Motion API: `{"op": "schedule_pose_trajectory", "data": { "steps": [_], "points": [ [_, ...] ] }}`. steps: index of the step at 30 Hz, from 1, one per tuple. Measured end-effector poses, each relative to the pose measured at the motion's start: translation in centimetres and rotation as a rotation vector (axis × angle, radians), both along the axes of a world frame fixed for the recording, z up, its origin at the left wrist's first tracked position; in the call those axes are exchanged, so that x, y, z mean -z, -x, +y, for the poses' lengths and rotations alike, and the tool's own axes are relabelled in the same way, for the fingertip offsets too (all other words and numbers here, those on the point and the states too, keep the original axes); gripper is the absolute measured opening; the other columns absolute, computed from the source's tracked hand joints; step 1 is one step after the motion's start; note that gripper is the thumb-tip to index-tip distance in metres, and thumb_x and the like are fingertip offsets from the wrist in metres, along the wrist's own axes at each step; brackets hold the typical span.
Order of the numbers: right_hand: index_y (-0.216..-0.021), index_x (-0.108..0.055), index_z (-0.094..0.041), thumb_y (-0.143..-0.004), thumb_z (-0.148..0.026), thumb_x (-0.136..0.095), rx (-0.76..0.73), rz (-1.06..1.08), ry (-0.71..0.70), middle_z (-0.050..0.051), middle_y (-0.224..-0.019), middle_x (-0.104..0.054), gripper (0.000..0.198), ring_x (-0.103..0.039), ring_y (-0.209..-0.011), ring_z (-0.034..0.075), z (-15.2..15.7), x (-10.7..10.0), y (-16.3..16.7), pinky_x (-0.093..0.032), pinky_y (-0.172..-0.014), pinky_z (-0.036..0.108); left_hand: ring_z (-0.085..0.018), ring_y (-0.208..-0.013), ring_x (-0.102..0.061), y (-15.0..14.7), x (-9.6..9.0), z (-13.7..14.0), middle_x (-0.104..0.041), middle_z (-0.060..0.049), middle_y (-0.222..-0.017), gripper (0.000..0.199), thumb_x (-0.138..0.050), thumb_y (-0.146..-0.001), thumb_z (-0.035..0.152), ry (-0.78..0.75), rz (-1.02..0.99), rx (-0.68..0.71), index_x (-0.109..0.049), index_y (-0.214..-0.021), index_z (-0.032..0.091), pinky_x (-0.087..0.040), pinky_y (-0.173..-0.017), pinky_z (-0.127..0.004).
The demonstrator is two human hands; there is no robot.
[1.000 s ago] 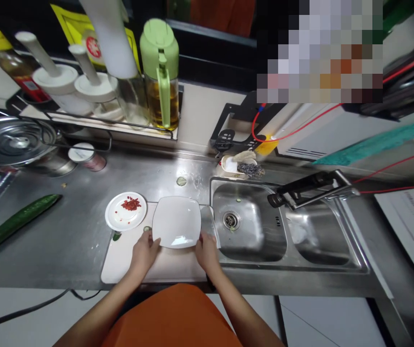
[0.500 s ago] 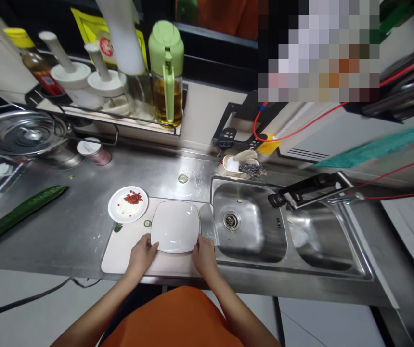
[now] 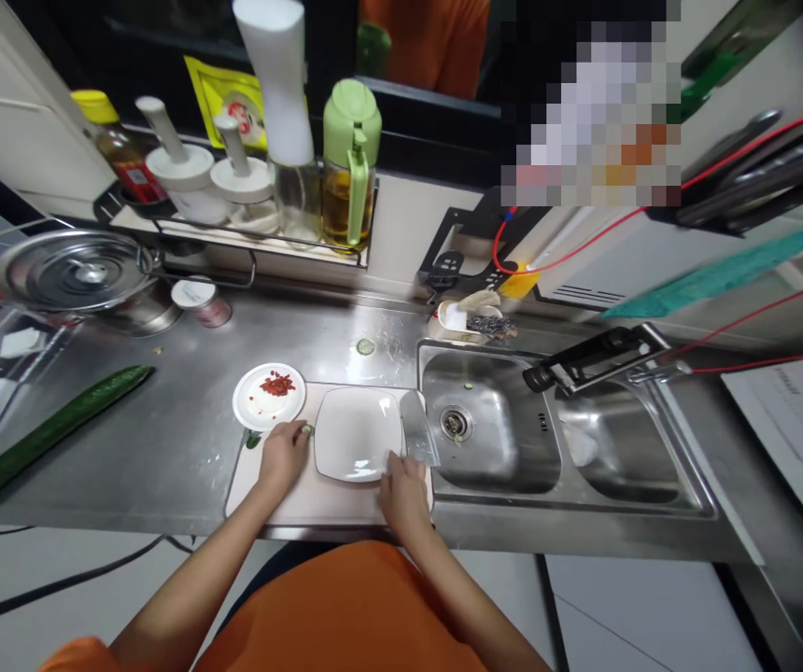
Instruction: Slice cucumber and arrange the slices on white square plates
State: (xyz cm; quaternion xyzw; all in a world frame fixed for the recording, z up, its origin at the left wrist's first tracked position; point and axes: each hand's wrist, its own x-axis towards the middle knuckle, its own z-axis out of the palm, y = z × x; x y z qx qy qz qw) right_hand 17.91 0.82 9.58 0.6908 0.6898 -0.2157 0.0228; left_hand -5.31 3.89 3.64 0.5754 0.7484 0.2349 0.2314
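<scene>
A white squarish plate (image 3: 358,431) lies on the light cutting board (image 3: 268,504). My left hand (image 3: 285,459) has its fingertips closed on a small cucumber slice (image 3: 307,430), just left of the plate. Over the plate's near right corner, my right hand (image 3: 405,490) has loosely bent fingers, slightly apart; whether they touch the rim is unclear. A cleaver (image 3: 419,427) lies on the board's right side, its blade partly beside the plate. Chopped red pepper (image 3: 277,384) sits on a round white plate (image 3: 253,418) at the board's far left corner. A dark green cucumber end (image 3: 252,440) lies below it.
A whole cucumber (image 3: 58,437) lies on the steel counter (image 3: 184,448) at left. The double sink (image 3: 496,467) adjoins the board at right, with a black device (image 3: 584,359) above its divider. Oil bottle (image 3: 349,159), seasoning jars (image 3: 181,182) and lidded pot (image 3: 90,273) stand behind.
My left hand has let go of the plate and moved up to the cucumber slice. My right hand has loosened and shifted slightly inward over the plate's corner. The view has shifted slightly.
</scene>
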Motion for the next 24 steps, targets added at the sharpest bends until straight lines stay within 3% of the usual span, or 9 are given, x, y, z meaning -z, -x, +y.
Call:
{"op": "schedule_pose_trajectory", "data": {
  "steps": [7, 15, 24],
  "points": [
    [-0.124, -0.054, -0.014, -0.084, -0.015, -0.043, 0.010, 0.005, -0.056, 0.013, -0.104, -0.059, 0.041, -0.047, -0.103, 0.025, -1.2, -0.5, 2.1, -0.035, -0.087, 0.033, -0.021, -0.089, -0.059, 0.1, 1.0, -0.2, -0.065, -0.010, -0.096, 0.028, -0.046, -0.081, 0.025, 0.000, 0.007, 0.069, -0.066, -0.098, 0.016, -0.044, -0.082, -0.033],
    [-0.124, -0.054, -0.016, -0.085, -0.018, -0.043, -0.023, 0.041, -0.038, 0.011, -0.105, -0.060, 0.041, -0.046, -0.103, 0.025, -0.9, -0.6, 2.7, -0.035, -0.087, 0.034, -0.019, -0.092, -0.060, 0.4, 0.9, -0.2, -0.067, -0.007, -0.101, 0.026, -0.046, -0.083, 0.025, -0.002, 0.057, 0.125, -0.066, -0.099, 0.019, -0.043, -0.084, -0.030],
    [-0.121, -0.055, -0.016, -0.085, -0.018, -0.044, -0.152, 0.090, -0.020, 0.011, -0.103, -0.061, 0.038, -0.046, -0.102, 0.026, 1.3, -0.6, 1.9, -0.036, -0.087, 0.035, -0.020, -0.087, -0.062, 0.2, 0.2, -0.8, -0.069, -0.005, -0.100, 0.026, -0.045, -0.084, 0.028, 0.025, 0.087, 0.059, -0.066, -0.099, 0.023, -0.045, -0.079, -0.029]
  ]
}}
